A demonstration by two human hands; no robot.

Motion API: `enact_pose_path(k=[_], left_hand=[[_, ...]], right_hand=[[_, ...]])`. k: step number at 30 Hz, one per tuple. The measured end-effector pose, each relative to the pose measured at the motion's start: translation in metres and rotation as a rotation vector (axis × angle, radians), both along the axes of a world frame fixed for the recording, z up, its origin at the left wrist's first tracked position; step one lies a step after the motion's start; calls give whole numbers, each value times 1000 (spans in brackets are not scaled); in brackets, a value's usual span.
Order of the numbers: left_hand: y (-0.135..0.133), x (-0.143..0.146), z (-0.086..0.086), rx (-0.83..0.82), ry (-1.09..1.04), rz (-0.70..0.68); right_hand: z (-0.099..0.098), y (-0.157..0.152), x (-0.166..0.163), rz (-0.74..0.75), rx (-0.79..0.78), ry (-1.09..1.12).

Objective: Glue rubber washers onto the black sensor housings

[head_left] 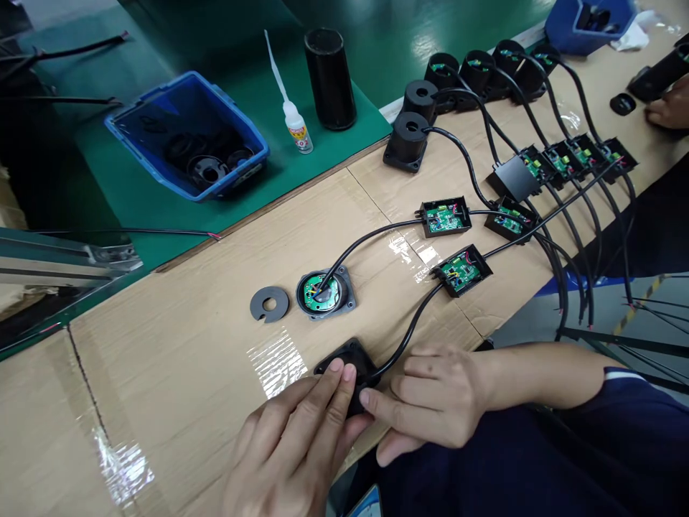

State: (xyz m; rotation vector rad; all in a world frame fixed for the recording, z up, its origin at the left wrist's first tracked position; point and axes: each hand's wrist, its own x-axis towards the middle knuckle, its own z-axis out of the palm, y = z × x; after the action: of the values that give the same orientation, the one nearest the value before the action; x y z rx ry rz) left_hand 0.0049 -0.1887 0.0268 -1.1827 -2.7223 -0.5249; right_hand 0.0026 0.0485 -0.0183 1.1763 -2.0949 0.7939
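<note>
At the cardboard's near edge sits a black square-flanged housing (pixel 352 352), partly covered by my fingers. My left hand (pixel 301 431) grips it, with two fingertips pressed on its top and the thumb beneath at the side. From the right, my right hand (pixel 436 395) touches its side with the index fingertip, the other fingers curled in. A black cable (pixel 413 327) runs from this housing to a small open box with a green circuit board (pixel 461 271). Farther back lie a grey housing with a round board (pixel 326 293) and a notched black foam ring (pixel 270 304).
A blue bin (pixel 188 136) of black parts, a glue bottle (pixel 296 129) and a black cylinder (pixel 330 79) stand on the green mat. Several cabled housings (pixel 409 136) line the back right. Another person's hand (pixel 667 104) is at the far right.
</note>
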Motion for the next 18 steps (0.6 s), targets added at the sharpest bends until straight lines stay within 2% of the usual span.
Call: enact_pose_path(k=[6, 10, 15, 18], left_hand=[[-1, 7, -4, -73, 92, 19], [-5, 8, -13, -5, 97, 43], [-9, 0, -30, 290, -243, 185], [-8, -2, -37, 396, -405, 287]], right_hand=[[1, -11, 0, -95, 114, -144], [2, -11, 0, -88, 133, -171], [0, -9, 2, -101, 129, -182], [-1, -8, 3, -96, 151, -195]])
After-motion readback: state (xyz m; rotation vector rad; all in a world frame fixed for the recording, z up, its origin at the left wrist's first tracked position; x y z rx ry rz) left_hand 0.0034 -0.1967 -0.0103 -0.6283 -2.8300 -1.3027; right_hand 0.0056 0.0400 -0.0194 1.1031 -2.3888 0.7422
